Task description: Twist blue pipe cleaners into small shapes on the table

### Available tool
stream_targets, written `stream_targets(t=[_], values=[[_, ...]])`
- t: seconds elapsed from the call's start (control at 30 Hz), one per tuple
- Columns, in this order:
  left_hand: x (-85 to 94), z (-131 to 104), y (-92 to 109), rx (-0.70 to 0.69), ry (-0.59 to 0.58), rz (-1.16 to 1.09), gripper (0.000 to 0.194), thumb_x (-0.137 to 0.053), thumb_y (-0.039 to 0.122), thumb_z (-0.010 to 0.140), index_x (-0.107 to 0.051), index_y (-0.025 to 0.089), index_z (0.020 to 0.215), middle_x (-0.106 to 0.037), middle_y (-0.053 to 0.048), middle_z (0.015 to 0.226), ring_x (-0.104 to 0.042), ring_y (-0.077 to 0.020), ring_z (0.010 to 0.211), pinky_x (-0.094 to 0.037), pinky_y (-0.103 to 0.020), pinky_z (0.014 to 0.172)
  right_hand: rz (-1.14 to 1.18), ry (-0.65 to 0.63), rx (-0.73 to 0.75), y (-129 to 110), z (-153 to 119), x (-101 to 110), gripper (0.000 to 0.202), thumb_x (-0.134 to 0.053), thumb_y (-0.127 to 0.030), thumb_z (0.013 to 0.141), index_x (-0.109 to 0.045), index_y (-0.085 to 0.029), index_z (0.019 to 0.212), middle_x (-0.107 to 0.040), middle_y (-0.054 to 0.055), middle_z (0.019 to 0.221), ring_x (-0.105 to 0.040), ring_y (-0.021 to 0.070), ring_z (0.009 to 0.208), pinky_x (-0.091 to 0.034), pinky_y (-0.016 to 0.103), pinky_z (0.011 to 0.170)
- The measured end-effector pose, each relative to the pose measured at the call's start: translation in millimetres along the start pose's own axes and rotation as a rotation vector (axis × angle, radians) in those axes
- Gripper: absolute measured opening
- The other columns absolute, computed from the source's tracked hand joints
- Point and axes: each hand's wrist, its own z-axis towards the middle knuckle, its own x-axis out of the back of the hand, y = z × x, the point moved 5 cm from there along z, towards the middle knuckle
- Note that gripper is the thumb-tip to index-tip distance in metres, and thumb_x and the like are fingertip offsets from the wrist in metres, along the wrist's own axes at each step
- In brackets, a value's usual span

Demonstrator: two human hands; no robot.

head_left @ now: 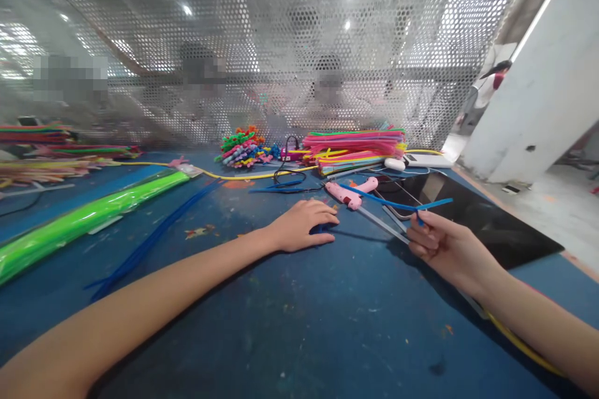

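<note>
Worktop [299, 336] surface is blue, scuffed and paint-flecked, backed by a perforated metal screen [281, 43]. At far left lie loose stacks of coloured pipe cleaners [42, 156], then a wrapped green pack [88, 218] laid diagonally, with a long blue pipe cleaner [154, 237] beside it, all well apart from the hands.

Left hand [304, 225] rests palm-down on the worktop, fingers together and curled over a small blue piece [322, 229], apparently pinning it flat; whether it is gripped cannot be told. Behind it sit a heap of twisted finished pieces [243, 149] and a neat multicoloured bundle [355, 149], stacked within reach.

A pink glue gun [350, 194] lies on its side just beyond the hands, cord trailing back.

Right hand [444, 246] is raised slightly, fingers clamped on a bent blue pipe cleaner [402, 202], whose free ends extend left over the glue gun and right over a dark tablet [472, 218]. A white device [395, 164] lies near the bundle.

No legible brand, label or writing is visible.
</note>
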Motion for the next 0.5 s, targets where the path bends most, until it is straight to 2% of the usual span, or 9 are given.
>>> stream_targets(t=[0.1, 0.17, 0.23, 0.37, 0.5], values=[[4.9, -6, -3, -0.058, 0.045, -0.013, 0.034, -0.051, 0.046, 0.083, -0.063, 0.021, 0.102, -0.063, -0.008, 0.11, -0.052, -0.0205, 0.107, -0.035, -0.035, 0.097, 0.008, 0.013, -0.016, 2, 0, 0, 0.021, -0.064, -0.034, 0.073, -0.056, -0.018, 0.062, -0.019, -0.007, 0.054, -0.013, 0.0065, 0.047, -0.02, 0.021, 0.041], [9.0, -13, -11, -0.034, 0.055, -0.012, 0.036, -0.055, 0.049, 0.08, -0.064, 0.019, 0.097, -0.063, -0.008, 0.102, -0.055, -0.0194, 0.098, -0.039, -0.031, 0.09, 0.03, 0.024, -0.038, 4, -1, -1, 0.021, -0.065, -0.033, 0.072, -0.056, -0.017, 0.062, -0.019, -0.008, 0.054, -0.011, 0.0058, 0.046, -0.018, 0.02, 0.04], [16.8, -19, -22, 0.039, 0.078, -0.01, 0.038, -0.056, 0.052, 0.078, -0.064, 0.018, 0.095, -0.061, -0.007, 0.099, -0.056, -0.0181, 0.091, -0.041, -0.028, 0.083, 0.047, 0.03, -0.077, 6, -2, -2, 0.019, -0.067, -0.032, 0.071, -0.058, -0.016, 0.063, -0.019, -0.008, 0.053, -0.012, 0.0054, 0.046, -0.018, 0.02, 0.04], [40.8, -32, -40, 0.207, 0.147, 0.003, 0.041, -0.051, 0.054, 0.079, -0.064, 0.018, 0.092, -0.06, -0.006, 0.095, -0.055, -0.0171, 0.085, -0.04, -0.028, 0.079, 0.032, 0.025, -0.111, 8, -3, -3, 0.019, -0.067, -0.031, 0.071, -0.06, -0.015, 0.063, -0.018, -0.008, 0.051, -0.012, 0.0052, 0.047, -0.018, 0.02, 0.041], [55.7, -47, -50, 0.379, 0.218, -0.229, 0.052, -0.028, 0.052, 0.089, -0.065, 0.016, 0.083, -0.063, -0.006, 0.091, -0.055, -0.0165, 0.083, -0.042, -0.026, 0.075, -0.025, 0.027, -0.08, 8, -4, -3, 0.02, -0.065, -0.033, 0.072, -0.06, -0.016, 0.063, -0.018, -0.008, 0.052, -0.012, 0.0053, 0.046, -0.02, 0.02, 0.04]])
